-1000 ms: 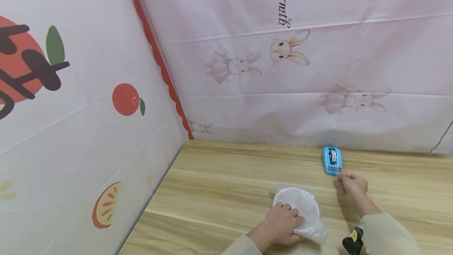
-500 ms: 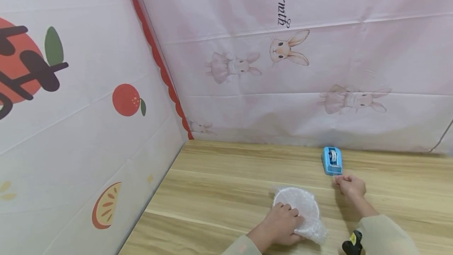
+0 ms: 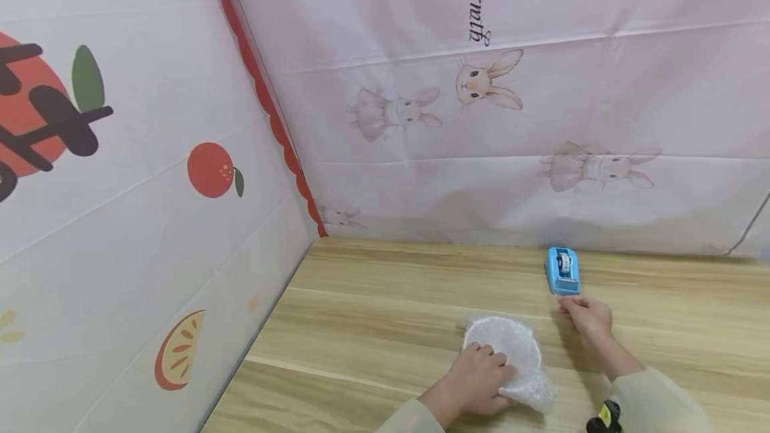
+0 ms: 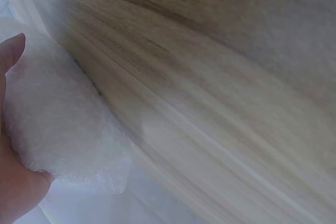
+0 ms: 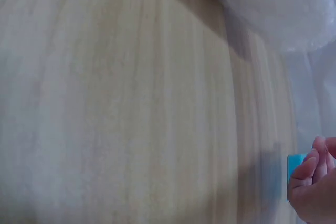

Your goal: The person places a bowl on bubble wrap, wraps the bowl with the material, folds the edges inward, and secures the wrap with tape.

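A round, flat thing wrapped in bubble wrap [image 3: 522, 351] lies on the wooden table. My left hand [image 3: 479, 379] holds it from the near side, fingers bent over its top; in the left wrist view the thumb and a finger sit around the bubble wrap [image 4: 65, 114]. A blue tape dispenser [image 3: 565, 289] with a small roll stands farther back, near the wall. Just in front of it my right hand [image 3: 589, 318] pinches the end of a bit of clear tape between thumb and forefinger. The right wrist view shows that hand [image 5: 315, 190] partly covering the blue dispenser [image 5: 295, 162].
The wooden table [image 3: 373, 313] meets a pink rabbit-print wall cover [image 3: 511, 206] at the back and a white fruit-print one [image 3: 150, 232] on the left. A black thing with a yellow label [image 3: 604, 419] is beside the right sleeve [image 3: 656, 399].
My right hand has shifted slightly left and toward me, in front of the dispenser, with the tape end in its fingers. The left hand and the wrapped thing have stayed put.
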Motion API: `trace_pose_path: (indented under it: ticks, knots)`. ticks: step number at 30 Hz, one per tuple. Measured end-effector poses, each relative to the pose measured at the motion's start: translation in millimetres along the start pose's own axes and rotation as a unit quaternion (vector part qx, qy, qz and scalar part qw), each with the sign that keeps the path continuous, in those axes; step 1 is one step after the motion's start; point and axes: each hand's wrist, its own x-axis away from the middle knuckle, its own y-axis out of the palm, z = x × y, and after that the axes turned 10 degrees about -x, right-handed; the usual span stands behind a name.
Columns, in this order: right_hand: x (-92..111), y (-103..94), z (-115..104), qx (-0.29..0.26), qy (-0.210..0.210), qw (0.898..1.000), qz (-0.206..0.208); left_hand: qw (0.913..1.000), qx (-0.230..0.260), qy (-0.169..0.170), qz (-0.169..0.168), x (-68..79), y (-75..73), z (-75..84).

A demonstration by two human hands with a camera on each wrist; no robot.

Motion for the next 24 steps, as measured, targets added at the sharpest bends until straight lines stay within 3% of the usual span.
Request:
trace_pose_path:
  ticks: [12,20,24]
  knots:
    - [34,22.2,-22,0.033,-0.040,0.989,-0.141,0.9999,-0.010,-0.004,0.005,-0.3,-1.3,1.4]
    - [59,36.2,-30,0.032,-0.029,0.973,-0.226,0.9999,0.010,-0.006,0.007,-1.1,-0.2,1.8]
    - [69,42.9,-31,0.040,-0.016,0.969,-0.244,0.9998,0.011,-0.009,0.011,-1.9,1.1,1.9]
